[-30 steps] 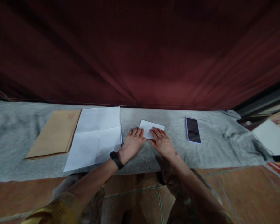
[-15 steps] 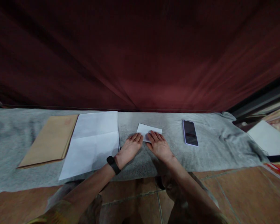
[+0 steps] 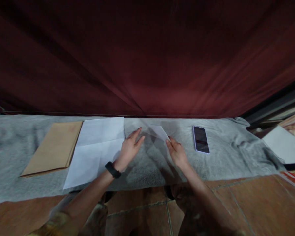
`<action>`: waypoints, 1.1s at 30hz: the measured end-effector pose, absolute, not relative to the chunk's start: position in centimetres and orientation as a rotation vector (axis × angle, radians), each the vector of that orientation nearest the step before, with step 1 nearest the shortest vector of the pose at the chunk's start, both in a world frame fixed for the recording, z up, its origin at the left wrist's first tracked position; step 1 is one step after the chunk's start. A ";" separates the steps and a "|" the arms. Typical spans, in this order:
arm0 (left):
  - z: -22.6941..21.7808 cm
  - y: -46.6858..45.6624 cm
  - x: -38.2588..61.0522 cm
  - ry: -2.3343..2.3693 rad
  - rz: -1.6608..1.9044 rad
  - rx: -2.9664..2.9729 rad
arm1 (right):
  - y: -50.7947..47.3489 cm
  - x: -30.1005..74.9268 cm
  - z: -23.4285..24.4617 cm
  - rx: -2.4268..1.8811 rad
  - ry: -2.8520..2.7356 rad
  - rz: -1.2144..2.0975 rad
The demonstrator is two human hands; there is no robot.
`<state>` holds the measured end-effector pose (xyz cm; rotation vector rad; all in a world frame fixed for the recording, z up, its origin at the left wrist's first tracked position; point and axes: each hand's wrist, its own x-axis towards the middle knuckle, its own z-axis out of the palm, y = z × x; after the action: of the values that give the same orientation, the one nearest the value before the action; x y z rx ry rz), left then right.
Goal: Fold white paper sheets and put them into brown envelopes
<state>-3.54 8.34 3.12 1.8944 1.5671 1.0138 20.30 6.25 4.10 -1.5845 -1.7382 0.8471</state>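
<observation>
Between thumb and fingers, my right hand (image 3: 176,150) pinches the right edge of a folded white sheet of paper (image 3: 159,131). The folded paper is tilted up off the grey cloth and its left part is smeared by motion. My left hand (image 3: 130,146), with a black band on the wrist, is apart from it, thumb and fingers spread and nothing in them. Just left of that hand lies a stack of larger white paper sheets (image 3: 95,147) with a crease across the top one.
A brown paper envelope (image 3: 52,147) lies left of the white sheets. To the right is a phone (image 3: 201,139) with a purple edge. Grey cloth (image 3: 226,147) covers the surface, a dark red curtain (image 3: 147,65) hangs behind, and tiled floor (image 3: 137,200) shows in front.
Both hands were pressing the folded paper flat on the cloth. My left hand has let go and moved left; my right hand has gripped the paper's edge and lifted it.
</observation>
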 end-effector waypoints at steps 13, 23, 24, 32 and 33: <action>2.6 7.3 -1.9 1.081 0.977 1.082 | 5.9 17.8 3.5 -1.222 -0.818 1.593; 2.3 8.5 -3.4 1.038 0.779 1.328 | 7.7 21.0 3.1 -1.350 -0.862 1.526; 2.4 8.6 -3.5 1.062 0.814 1.303 | 7.7 21.2 3.1 -1.351 -0.894 1.552; 2.5 8.3 -4.0 1.235 0.889 1.113 | 7.7 20.8 2.4 -1.361 -0.902 1.509; 2.3 8.3 -4.1 1.244 0.891 1.104 | 7.8 20.8 2.3 -1.361 -0.895 1.510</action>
<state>-4.14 8.33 2.34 1.1035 1.2440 0.8912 20.83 7.75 2.27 -1.3614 -0.8950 1.5103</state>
